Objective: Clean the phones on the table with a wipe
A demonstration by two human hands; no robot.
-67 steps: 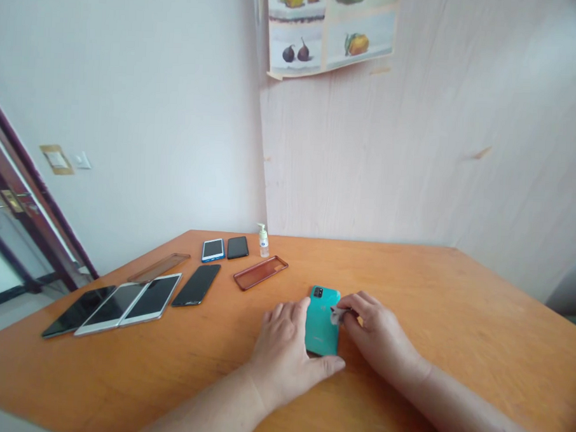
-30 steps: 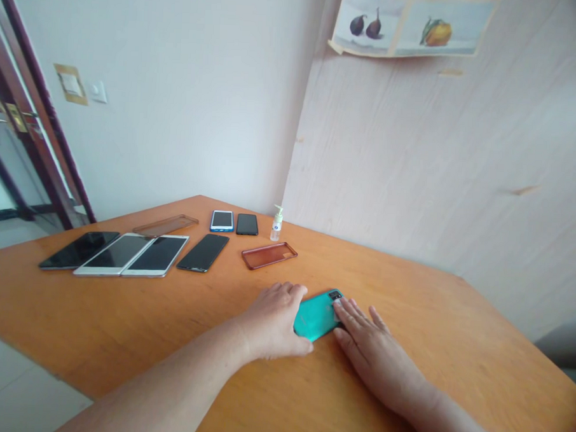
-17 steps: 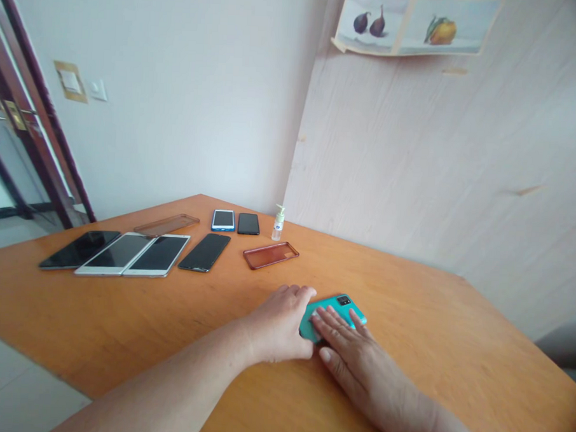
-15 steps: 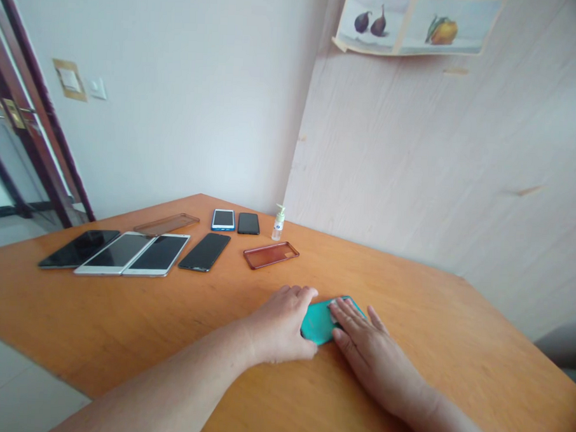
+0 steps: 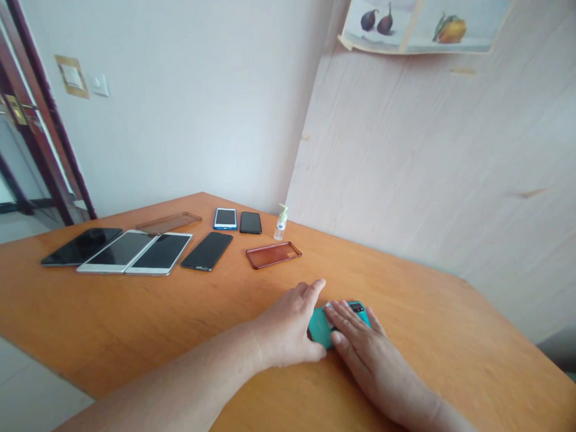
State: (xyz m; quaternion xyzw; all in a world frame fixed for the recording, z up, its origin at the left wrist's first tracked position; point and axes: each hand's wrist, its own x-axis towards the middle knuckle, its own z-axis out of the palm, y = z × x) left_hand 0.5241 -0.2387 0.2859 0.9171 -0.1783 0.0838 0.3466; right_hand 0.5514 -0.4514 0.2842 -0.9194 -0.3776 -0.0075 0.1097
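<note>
the person's right hand (image 5: 365, 347) lies flat across the teal phone (image 5: 319, 331), fingers straight and clasping nothing, with a scrap of white cloth (image 5: 329, 314) showing under the fingertips. the left hand (image 5: 290, 324) is spread loosely around the phone's left end, thumb by the near edge and forefinger lifted clear of the far one; i can't tell how firmly it steadies it. the phone rests back up on the wooden table (image 5: 418, 304), its camera block peeking out beyond the right fingers. past the hands i see a reddish-brown case (image 5: 273, 257), and near it a pump bottle (image 5: 280, 225) standing upright. further left are a black phone (image 5: 207, 251), two white phones (image 5: 159, 255) side by side, a dark device (image 5: 82, 246) next to them and a clear brownish case (image 5: 169, 222). fruit paintings (image 5: 426, 24) hang on the wall above
</note>
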